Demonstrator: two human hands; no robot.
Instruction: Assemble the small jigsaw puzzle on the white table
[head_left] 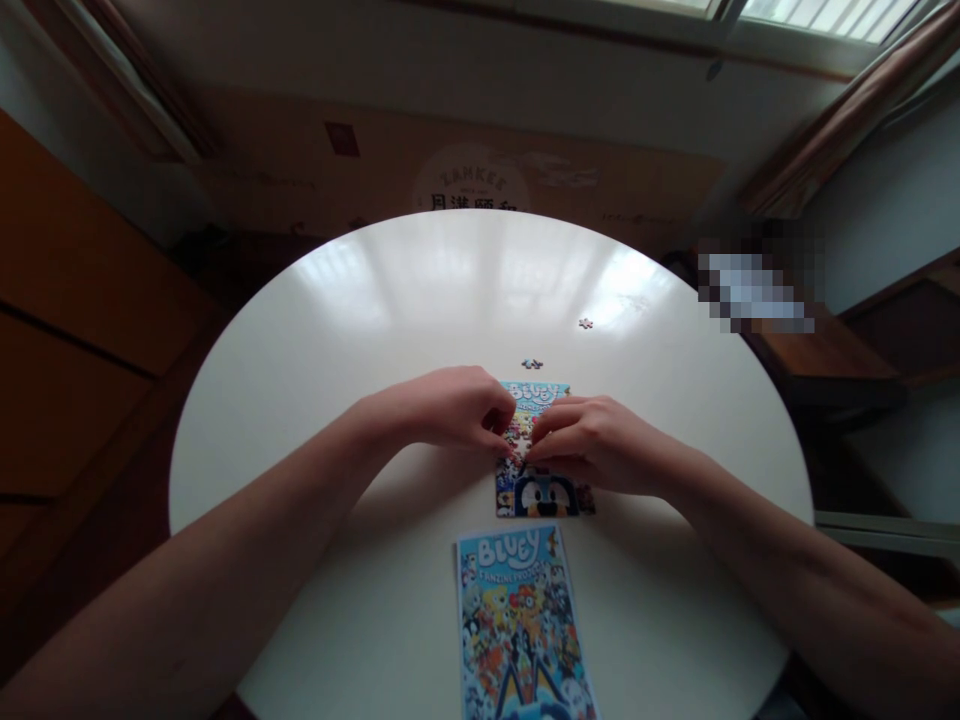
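1. Head view: my left hand (450, 410) was curled almost closed, fingertips pinched down on the small jigsaw puzzle (541, 470) near the table's (300, 330) middle.
2. My right hand (592, 440) was curled the same way, its fingertips meeting the left's over the puzzle's centre; whether either gripped a piece I could not tell.
3. The printed reference picture (517, 620) lay just beyond the puzzle, toward the near edge; two loose pieces (532, 364) (586, 322) lay toward the far edge.

Dim room, window (825, 15) glare on white table (465, 280), bowed edges.
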